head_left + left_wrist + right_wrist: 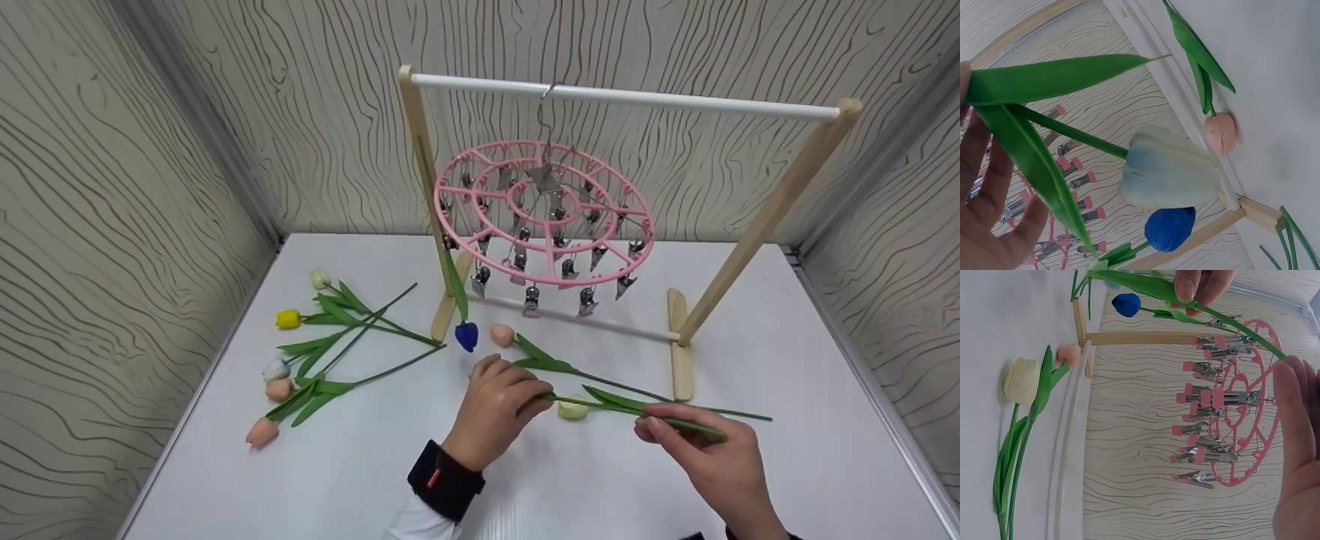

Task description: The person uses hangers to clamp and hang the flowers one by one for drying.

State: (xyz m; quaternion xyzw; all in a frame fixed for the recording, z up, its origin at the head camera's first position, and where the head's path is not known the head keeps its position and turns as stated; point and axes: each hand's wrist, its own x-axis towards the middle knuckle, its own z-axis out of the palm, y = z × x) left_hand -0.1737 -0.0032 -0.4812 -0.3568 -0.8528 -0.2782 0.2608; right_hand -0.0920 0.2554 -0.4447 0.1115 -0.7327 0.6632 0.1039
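Observation:
My left hand (499, 412) pinches a white-and-blue artificial tulip (1171, 169) by its stem near the leaves. In the head view that hand hides the bloom. Further along the same green stem (592, 406), my right hand (709, 454) grips it between thumb and fingers. Below, on the table, lie a cream tulip (572, 408) and a pink tulip (502, 335). A pink round clip hanger (551, 279) hangs behind the hands, with many metal clips (532, 300). At its left side a blue tulip (466, 337) hangs bloom-down.
A wooden stand with a white top bar (675, 98) carries the hanger; its feet (681, 375) rest on the white table (225, 495). On the left lie several tulips, among them a yellow one (288, 319) and a pink one (262, 433). Patterned walls (330, 150) enclose the table.

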